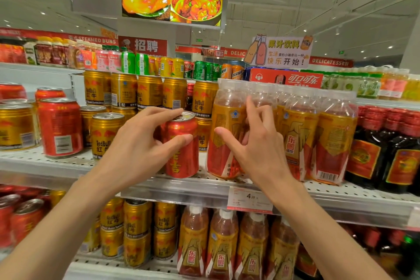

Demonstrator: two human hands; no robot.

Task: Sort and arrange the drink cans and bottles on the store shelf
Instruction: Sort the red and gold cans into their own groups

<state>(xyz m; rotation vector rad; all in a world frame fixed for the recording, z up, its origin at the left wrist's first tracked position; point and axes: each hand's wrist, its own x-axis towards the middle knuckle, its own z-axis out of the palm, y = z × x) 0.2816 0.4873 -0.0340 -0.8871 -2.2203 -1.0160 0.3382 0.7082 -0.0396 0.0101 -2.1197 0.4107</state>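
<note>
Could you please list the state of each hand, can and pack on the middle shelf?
Left hand: grips the red can.
Red can: upright at the shelf edge, held.
Right hand: fingers spread, touching the bottle pack.
Bottle pack: shrink-wrapped, upright.
Gold cans: stacked upright.

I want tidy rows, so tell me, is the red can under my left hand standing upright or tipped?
Upright. The red can stands on its base at the shelf front, top facing up, left hand gripping its upper part.
</note>
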